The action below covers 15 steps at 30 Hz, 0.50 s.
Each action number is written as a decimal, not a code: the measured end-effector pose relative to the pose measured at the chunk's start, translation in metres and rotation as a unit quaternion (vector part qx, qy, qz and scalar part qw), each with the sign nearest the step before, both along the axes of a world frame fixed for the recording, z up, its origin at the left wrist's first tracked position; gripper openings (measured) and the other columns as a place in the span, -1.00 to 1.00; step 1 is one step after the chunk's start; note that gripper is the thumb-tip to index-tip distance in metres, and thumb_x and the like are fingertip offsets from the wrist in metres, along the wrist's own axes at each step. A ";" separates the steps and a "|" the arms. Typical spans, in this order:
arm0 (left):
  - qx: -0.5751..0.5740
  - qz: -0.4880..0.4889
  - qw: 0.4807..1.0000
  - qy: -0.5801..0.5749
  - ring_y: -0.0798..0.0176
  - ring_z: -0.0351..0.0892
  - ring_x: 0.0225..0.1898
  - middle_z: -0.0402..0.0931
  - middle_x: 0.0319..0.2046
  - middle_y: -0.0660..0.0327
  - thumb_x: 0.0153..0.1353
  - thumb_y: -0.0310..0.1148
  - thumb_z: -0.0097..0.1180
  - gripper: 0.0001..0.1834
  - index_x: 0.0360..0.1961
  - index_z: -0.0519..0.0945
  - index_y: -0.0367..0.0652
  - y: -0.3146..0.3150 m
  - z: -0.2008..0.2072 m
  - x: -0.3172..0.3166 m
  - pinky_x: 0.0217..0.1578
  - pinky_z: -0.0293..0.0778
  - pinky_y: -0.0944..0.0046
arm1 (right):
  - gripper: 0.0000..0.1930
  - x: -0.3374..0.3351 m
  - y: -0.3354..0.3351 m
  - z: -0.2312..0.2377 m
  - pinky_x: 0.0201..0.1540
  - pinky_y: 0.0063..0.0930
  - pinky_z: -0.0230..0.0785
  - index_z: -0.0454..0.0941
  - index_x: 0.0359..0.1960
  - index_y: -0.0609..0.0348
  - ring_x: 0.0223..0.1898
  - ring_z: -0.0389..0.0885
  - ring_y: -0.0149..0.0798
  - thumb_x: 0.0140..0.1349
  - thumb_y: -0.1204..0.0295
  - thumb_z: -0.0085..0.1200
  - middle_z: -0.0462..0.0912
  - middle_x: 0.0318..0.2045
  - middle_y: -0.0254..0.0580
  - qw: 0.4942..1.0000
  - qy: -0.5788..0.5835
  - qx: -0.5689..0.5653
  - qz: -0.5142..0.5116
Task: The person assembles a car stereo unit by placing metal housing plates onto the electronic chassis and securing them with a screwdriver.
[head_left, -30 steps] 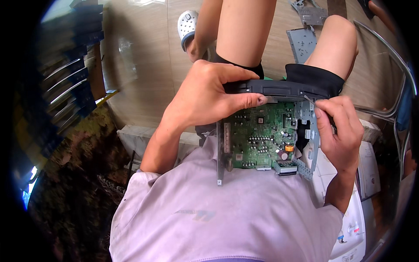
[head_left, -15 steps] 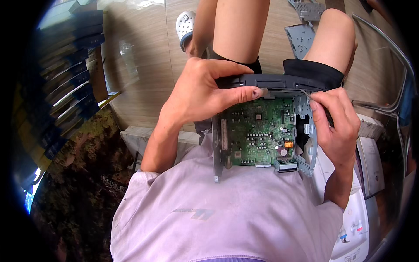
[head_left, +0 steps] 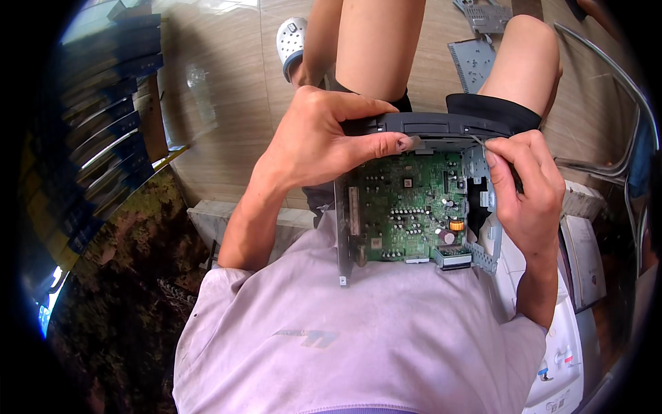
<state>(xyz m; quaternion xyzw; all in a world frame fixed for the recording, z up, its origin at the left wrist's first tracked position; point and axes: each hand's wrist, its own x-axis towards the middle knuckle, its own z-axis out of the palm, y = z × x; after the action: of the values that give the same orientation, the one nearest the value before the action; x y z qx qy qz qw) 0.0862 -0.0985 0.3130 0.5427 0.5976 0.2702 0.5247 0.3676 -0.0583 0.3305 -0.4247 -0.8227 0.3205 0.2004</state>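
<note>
An opened electronic unit, looking like a car stereo, rests against my lap and shirt. It has a black front panel (head_left: 431, 127), a metal chassis (head_left: 343, 238) and a bare green circuit board (head_left: 407, 207). My left hand (head_left: 310, 141) is closed on the front panel, thumb on the inner side and fingers over the outer side. At the panel's right end my right hand (head_left: 531, 176) pinches a thin grey metal piece (head_left: 477, 140). Its tip touches the seam between panel and chassis; its other end is hidden in my fingers.
Grey perforated metal plates (head_left: 472, 63) lie on the tiled floor beyond my knees. A bent metal tube frame (head_left: 610, 62) stands at the right. Near my right elbow is a white appliance (head_left: 562, 345) with taps. Stacked blue boxes (head_left: 127, 117) rise at the left.
My right hand has shifted slightly left and up with the thin metal piece. The unit has tilted a little; my left hand keeps its hold.
</note>
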 end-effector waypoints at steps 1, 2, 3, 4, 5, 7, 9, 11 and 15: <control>0.002 0.001 1.000 0.001 0.33 0.75 -0.40 0.78 -0.38 0.02 0.11 -0.27 0.55 -0.63 -0.14 0.79 -0.31 0.000 0.000 0.000 -0.30 0.62 0.30 | -0.80 -0.001 0.000 -0.001 -0.36 -0.31 0.45 0.66 -0.20 0.28 -0.40 0.60 -0.11 0.15 0.73 0.26 0.56 -0.35 -0.11 1.000 0.008 0.008 0.000; 0.004 0.001 1.000 0.003 0.33 0.75 -0.41 0.77 -0.39 0.02 0.11 -0.28 0.55 -0.62 -0.13 0.79 -0.31 -0.001 0.000 0.000 -0.32 0.61 0.30 | -0.80 -0.002 0.001 0.000 -0.36 -0.31 0.45 0.66 -0.20 0.28 -0.40 0.60 -0.11 0.15 0.73 0.26 0.56 -0.35 -0.11 1.000 0.008 0.007 0.001; 0.003 0.002 1.000 0.003 0.33 0.75 -0.41 0.77 -0.39 0.02 0.11 -0.28 0.55 -0.62 -0.13 0.79 -0.31 -0.002 -0.001 0.000 -0.32 0.61 0.30 | -0.81 -0.003 0.002 0.001 -0.36 -0.30 0.45 0.66 -0.20 0.28 -0.40 0.61 -0.10 0.16 0.73 0.26 0.56 -0.35 -0.11 1.000 0.003 0.006 0.005; 0.024 -0.007 1.000 0.007 0.37 0.73 -0.41 0.77 -0.41 0.05 0.11 -0.30 0.55 -0.61 -0.13 0.78 -0.37 -0.002 -0.003 0.000 -0.34 0.61 0.34 | -0.81 -0.003 0.003 0.001 -0.36 -0.30 0.46 0.65 -0.21 0.28 -0.39 0.61 -0.09 0.16 0.73 0.26 0.57 -0.35 -0.11 1.000 -0.001 0.004 0.008; 0.044 -0.015 0.999 0.012 0.40 0.71 -0.41 0.77 -0.43 0.08 0.10 -0.32 0.56 -0.59 -0.13 0.77 -0.42 -0.002 -0.004 0.000 -0.36 0.61 0.38 | -0.81 -0.003 0.004 0.001 -0.36 -0.30 0.46 0.65 -0.21 0.28 -0.39 0.61 -0.09 0.16 0.73 0.26 0.57 -0.35 -0.11 1.000 -0.002 0.004 0.008; 0.049 -0.018 0.999 0.014 0.40 0.72 -0.42 0.77 -0.43 0.07 0.10 -0.32 0.56 -0.59 -0.13 0.77 -0.42 -0.001 -0.004 0.000 -0.37 0.60 0.38 | -0.82 -0.002 0.006 -0.001 -0.34 -0.29 0.46 0.63 -0.21 0.28 -0.38 0.61 -0.08 0.17 0.72 0.25 0.57 -0.34 -0.11 0.999 -0.003 0.019 0.029; 0.054 -0.022 0.998 0.016 0.40 0.72 -0.43 0.77 -0.44 0.06 0.10 -0.32 0.56 -0.60 -0.13 0.77 -0.42 -0.001 -0.004 0.001 -0.38 0.60 0.38 | -0.82 -0.003 0.006 -0.001 -0.34 -0.29 0.46 0.63 -0.21 0.28 -0.38 0.61 -0.08 0.17 0.73 0.25 0.57 -0.34 -0.11 0.999 -0.002 0.016 0.028; 0.064 -0.021 0.997 0.026 0.40 0.72 -0.44 0.77 -0.44 0.05 0.09 -0.34 0.56 -0.60 -0.13 0.77 -0.42 -0.002 -0.004 0.000 -0.39 0.60 0.38 | -0.82 -0.004 0.007 -0.001 -0.33 -0.28 0.46 0.63 -0.21 0.28 -0.37 0.62 -0.09 0.17 0.73 0.24 0.57 -0.34 -0.10 1.000 -0.003 0.013 0.028; 0.073 -0.017 0.997 0.035 0.39 0.72 -0.44 0.77 -0.45 0.05 0.08 -0.36 0.56 -0.61 -0.14 0.77 -0.43 -0.003 -0.005 0.001 -0.39 0.59 0.39 | -0.82 -0.002 0.013 -0.007 -0.32 -0.29 0.47 0.62 -0.21 0.29 -0.37 0.61 -0.08 0.17 0.74 0.24 0.55 -0.35 -0.10 0.999 0.011 0.001 0.043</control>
<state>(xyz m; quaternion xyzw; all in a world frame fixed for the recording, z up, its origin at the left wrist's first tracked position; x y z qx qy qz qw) 0.0874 -0.1014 0.3083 0.5989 0.5850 0.2844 0.4672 0.3658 -0.0454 0.3231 -0.3851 -0.8384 0.3324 0.1959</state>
